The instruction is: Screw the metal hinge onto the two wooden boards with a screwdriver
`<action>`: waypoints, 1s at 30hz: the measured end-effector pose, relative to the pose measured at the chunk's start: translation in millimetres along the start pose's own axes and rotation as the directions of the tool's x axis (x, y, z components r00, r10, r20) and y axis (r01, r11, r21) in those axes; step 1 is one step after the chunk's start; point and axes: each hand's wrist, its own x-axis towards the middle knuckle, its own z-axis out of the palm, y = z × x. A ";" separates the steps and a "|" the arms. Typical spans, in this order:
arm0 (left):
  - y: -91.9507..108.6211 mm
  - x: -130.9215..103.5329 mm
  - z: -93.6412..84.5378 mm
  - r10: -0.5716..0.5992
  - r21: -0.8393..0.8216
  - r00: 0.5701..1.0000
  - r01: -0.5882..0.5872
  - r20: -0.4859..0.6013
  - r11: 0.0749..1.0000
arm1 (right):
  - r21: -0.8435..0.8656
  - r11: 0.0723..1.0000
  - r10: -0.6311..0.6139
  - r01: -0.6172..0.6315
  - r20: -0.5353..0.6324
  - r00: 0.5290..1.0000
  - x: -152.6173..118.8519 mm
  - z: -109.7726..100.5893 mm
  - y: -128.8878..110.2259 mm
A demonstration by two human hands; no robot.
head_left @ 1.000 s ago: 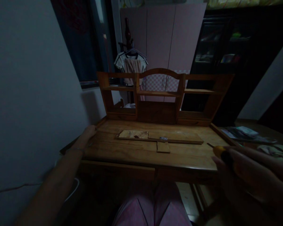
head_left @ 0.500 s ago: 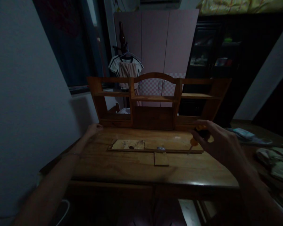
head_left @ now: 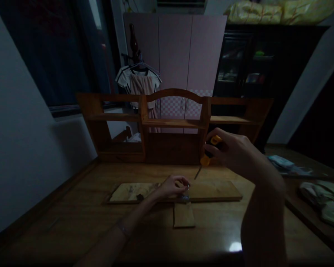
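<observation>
My right hand [head_left: 225, 148] is closed around the yellow and black handle of a screwdriver [head_left: 205, 160]. The screwdriver's shaft points down and left, its tip above the long wooden board [head_left: 215, 190]. My left hand [head_left: 174, 186] pinches a small shiny metal piece [head_left: 188, 186], too small to make out fully, just over a metal hinge [head_left: 185, 198]. That hinge lies at the front edge of the board, where a short wooden piece [head_left: 184, 216] meets it. Torn, rough patches mark the board's left part, partly behind my left hand.
The boards lie on a wooden desk [head_left: 222, 226]. A wooden shelf unit [head_left: 172, 124] stands along the desk's back. To the right, folded cloth [head_left: 323, 200] and a plastic-wrapped packet [head_left: 281, 162] rest on another surface. A wall [head_left: 25, 155] borders the left side.
My left hand has moved right, from the desk's back left to the hinge, and now pinches the small metal piece. My right hand has brought the screwdriver left and up. The view has shifted closer.
</observation>
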 end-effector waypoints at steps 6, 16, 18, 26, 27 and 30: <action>-9.0 -9.0 5.3 -0.016 0.057 1.000 0.015 0.024 0.998 | 0.026 0.999 0.020 -0.022 0.067 0.998 -4.4 13.8 11.9; -5.4 -9.7 1.1 0.122 0.157 0.991 -0.130 0.062 0.979 | 0.029 1.000 -0.007 0.007 0.001 1.000 -7.5 5.9 16.2; -4.5 -9.4 0.0 0.145 0.153 0.984 -0.159 0.100 0.975 | 0.037 0.999 -0.019 0.019 -0.009 1.000 -8.3 5.7 14.1; -1.9 -10.1 -0.3 0.129 0.126 0.981 -0.148 0.144 0.981 | 0.010 0.998 -0.066 0.065 0.041 0.997 -5.5 13.5 4.3; -2.6 -10.2 -0.1 0.126 0.115 0.981 -0.144 0.147 0.983 | 0.011 0.997 -0.071 0.070 0.056 0.996 -4.3 15.4 3.6; -5.4 -9.6 0.1 0.118 0.085 0.982 -0.131 0.145 0.988 | 0.029 0.997 -0.072 0.070 0.111 0.991 -0.3 22.5 2.9</action>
